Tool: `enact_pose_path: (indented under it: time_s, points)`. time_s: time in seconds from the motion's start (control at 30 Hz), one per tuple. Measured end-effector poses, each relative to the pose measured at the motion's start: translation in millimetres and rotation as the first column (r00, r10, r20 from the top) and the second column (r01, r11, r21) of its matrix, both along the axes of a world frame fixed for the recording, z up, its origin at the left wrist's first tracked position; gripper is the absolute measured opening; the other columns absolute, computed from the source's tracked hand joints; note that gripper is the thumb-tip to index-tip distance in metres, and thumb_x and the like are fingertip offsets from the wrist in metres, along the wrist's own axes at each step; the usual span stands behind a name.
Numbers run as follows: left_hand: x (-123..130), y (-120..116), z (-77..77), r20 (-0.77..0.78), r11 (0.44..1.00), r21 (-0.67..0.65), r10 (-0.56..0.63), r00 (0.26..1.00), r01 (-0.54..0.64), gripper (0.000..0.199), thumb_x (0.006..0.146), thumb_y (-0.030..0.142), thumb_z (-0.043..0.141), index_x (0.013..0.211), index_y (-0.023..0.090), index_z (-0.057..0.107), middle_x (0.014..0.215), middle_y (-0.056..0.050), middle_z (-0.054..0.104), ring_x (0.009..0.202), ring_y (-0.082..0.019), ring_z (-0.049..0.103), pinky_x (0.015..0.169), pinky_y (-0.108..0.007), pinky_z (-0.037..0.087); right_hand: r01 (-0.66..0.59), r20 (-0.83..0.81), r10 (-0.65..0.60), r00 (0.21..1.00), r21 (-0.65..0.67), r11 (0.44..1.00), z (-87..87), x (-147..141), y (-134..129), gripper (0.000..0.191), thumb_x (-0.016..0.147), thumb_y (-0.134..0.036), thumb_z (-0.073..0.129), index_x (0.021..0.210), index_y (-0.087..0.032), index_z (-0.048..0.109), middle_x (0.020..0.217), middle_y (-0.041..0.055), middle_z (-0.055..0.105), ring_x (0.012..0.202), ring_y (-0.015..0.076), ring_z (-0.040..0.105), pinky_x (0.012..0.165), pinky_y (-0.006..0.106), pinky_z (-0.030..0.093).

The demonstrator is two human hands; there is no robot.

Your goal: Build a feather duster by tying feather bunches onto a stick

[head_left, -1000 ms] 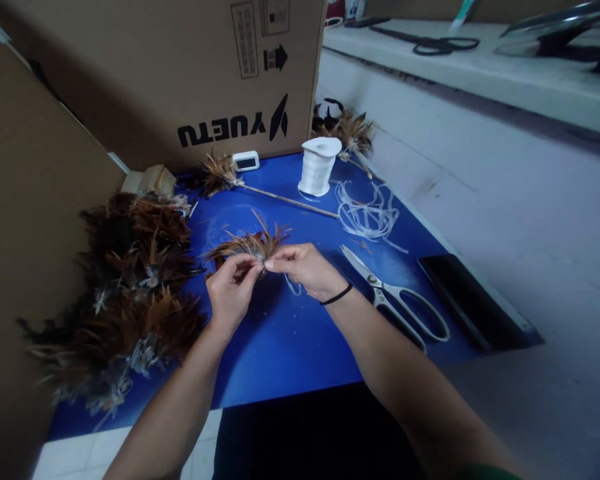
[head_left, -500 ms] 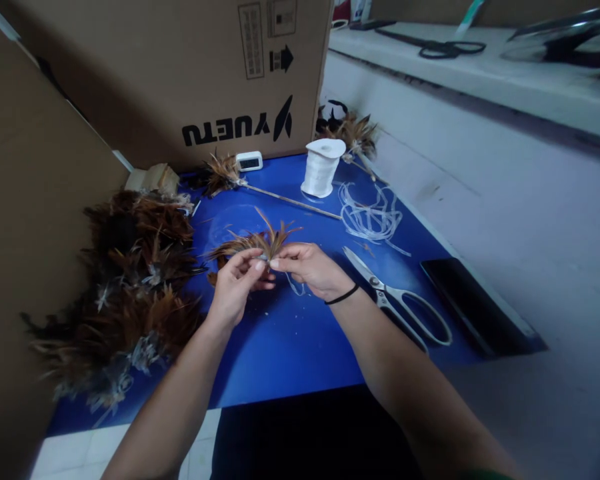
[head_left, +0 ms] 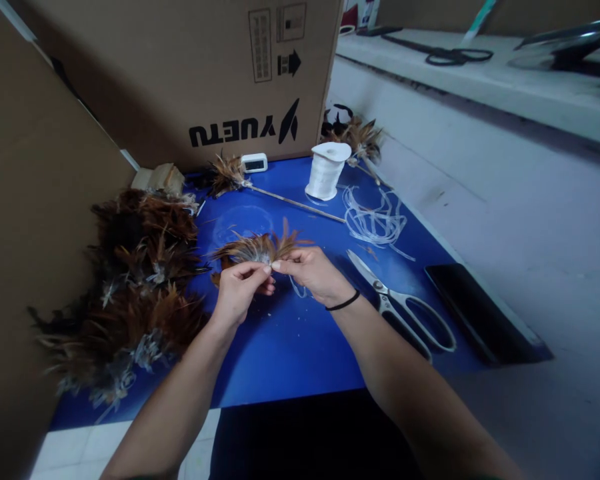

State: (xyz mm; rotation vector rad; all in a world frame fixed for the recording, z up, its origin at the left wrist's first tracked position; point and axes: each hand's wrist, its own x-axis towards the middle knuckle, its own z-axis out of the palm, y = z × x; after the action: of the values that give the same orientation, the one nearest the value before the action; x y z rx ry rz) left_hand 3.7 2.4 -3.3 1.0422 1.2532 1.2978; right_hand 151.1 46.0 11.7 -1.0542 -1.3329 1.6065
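A bunch of brown feathers (head_left: 253, 249) with pale grey fluff at its base is held up over the blue table (head_left: 280, 360). My left hand (head_left: 241, 283) pinches its base between thumb and fingers. Close beside it, my right hand (head_left: 314, 272), with a black band at the wrist, pinches the same base from the other side, and the fingertips nearly meet. Feathers fan out above both hands. A thin clear strip hangs below, near the right fingers; where it joins the bunch is hidden. Scissors (head_left: 387, 293) lie partly open beside my right forearm.
Several feather bunches (head_left: 150, 293) are heaped on the left. A feathered stick (head_left: 295, 202), a white ribbon spool (head_left: 326, 172), loose clear strips (head_left: 375, 217) and a small white display (head_left: 255, 163) sit behind. A dark phone-like slab (head_left: 480, 313) lies right. Cardboard (head_left: 170, 73) walls the back.
The feathers between my hands have turned and spread wider, showing more of the grey fluff. My fingertips have come closer together at the base. The view has shifted slightly.
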Motion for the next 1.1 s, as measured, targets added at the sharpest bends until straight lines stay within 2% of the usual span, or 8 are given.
enact_pose_path:
  time_s: [0.1, 0.17, 0.23, 0.3, 0.6, 0.8, 0.97, 1.1]
  points:
    - [2.3, -2.1, -0.7, -0.269, 0.984, 0.160, 0.124, 0.955, -0.082, 0.016, 0.073, 0.031, 0.065, 0.075, 0.016, 0.069, 0.057, 0.000, 0.065, 0.049, -0.012, 0.060, 0.050, -0.025, 0.050, 0.076, -0.051, -0.074, 0.996, 0.033, 0.997, 1.7, -6.4, -4.4, 0.021, 0.058, -0.030, 0.074, 0.061, -0.015, 0.060, 0.061, -0.0019, 0.056, 0.059, 0.0088, 0.050, 0.057, 0.023, 0.042]
    - [4.0, -4.9, 0.5, -0.464, 0.948, 0.304, 0.236, 0.854, -0.097, 0.014, 0.075, 0.029, 0.062, 0.074, 0.018, 0.070, 0.060, 0.000, 0.066, 0.053, -0.012, 0.061, 0.055, -0.024, 0.049, 0.098, -0.137, -0.091, 0.986, 0.047, 0.994, 2.8, -10.6, -6.9, 0.021, 0.057, -0.029, 0.075, 0.066, -0.015, 0.062, 0.066, -0.0009, 0.060, 0.064, 0.0101, 0.054, 0.064, 0.025, 0.045]
    - [5.0, -7.6, 2.0, -0.571, 0.895, 0.439, 0.344, 0.746, -0.078, 0.012, 0.077, 0.026, 0.060, 0.073, 0.019, 0.070, 0.064, 0.000, 0.067, 0.058, -0.012, 0.061, 0.060, -0.023, 0.049, 0.110, -0.199, -0.101, 0.975, 0.038, 0.993, 3.6, -13.1, -8.4, 0.024, 0.055, -0.028, 0.077, 0.069, -0.015, 0.064, 0.070, 0.0003, 0.063, 0.067, 0.0111, 0.056, 0.068, 0.026, 0.046]
    - [4.7, -8.7, 2.1, -0.602, 0.863, 0.504, 0.380, 0.703, -0.035, 0.011, 0.077, 0.024, 0.060, 0.073, 0.018, 0.069, 0.068, 0.000, 0.067, 0.061, -0.011, 0.061, 0.063, -0.022, 0.048, 0.111, -0.222, -0.109, 0.969, -0.003, 0.994, 4.6, -12.7, -8.6, 0.024, 0.054, -0.028, 0.077, 0.069, -0.014, 0.064, 0.069, 0.0005, 0.063, 0.066, 0.0110, 0.056, 0.065, 0.025, 0.046]
    - [-1.9, -2.0, -4.2, -0.245, 0.958, 0.282, 0.018, 0.969, 0.053, 0.028, 0.071, 0.027, 0.068, 0.096, 0.018, 0.059, 0.079, -0.001, 0.063, 0.058, -0.011, 0.062, 0.055, -0.023, 0.051, -0.025, -0.166, 0.003, 0.986, -0.133, 0.991, 12.5, 0.8, -5.2, 0.015, 0.058, -0.022, 0.073, 0.064, -0.012, 0.063, 0.057, -0.0025, 0.056, 0.049, 0.0046, 0.044, 0.044, 0.019, 0.030]
    - [-2.9, -0.8, -0.1, -0.064, 0.971, 0.229, -0.057, 0.996, 0.070, 0.014, 0.073, 0.026, 0.068, 0.081, 0.016, 0.063, 0.060, 0.001, 0.061, 0.050, -0.011, 0.059, 0.051, -0.025, 0.050, -0.093, -0.161, 0.068, 0.985, -0.157, 0.983, 12.3, 4.6, -2.2, 0.022, 0.057, -0.026, 0.075, 0.068, -0.011, 0.063, 0.057, -0.0040, 0.054, 0.045, 0.0026, 0.037, 0.040, 0.020, 0.023]
    - [-4.0, -0.7, 0.5, 0.048, 0.976, 0.193, -0.109, 0.993, 0.098, 0.012, 0.072, 0.024, 0.068, 0.079, 0.015, 0.063, 0.067, 0.001, 0.060, 0.049, -0.010, 0.059, 0.047, -0.024, 0.050, -0.147, -0.128, 0.127, 0.984, -0.157, 0.977, 10.3, 8.6, -0.2, 0.025, 0.058, -0.028, 0.075, 0.071, -0.011, 0.063, 0.056, -0.0044, 0.052, 0.042, 0.0023, 0.032, 0.038, 0.021, 0.015]
    - [-4.2, -0.6, -0.2, 0.045, 0.967, 0.232, -0.117, 0.992, 0.104, 0.008, 0.073, 0.021, 0.067, 0.079, 0.016, 0.064, 0.078, 0.000, 0.057, 0.053, -0.010, 0.060, 0.047, -0.025, 0.052, -0.241, -0.168, 0.223, 0.960, -0.099, 0.965, 12.3, 8.9, -0.4, 0.020, 0.062, -0.026, 0.071, 0.075, -0.013, 0.064, 0.063, -0.0016, 0.059, 0.045, 0.0032, 0.036, 0.039, 0.020, 0.019]
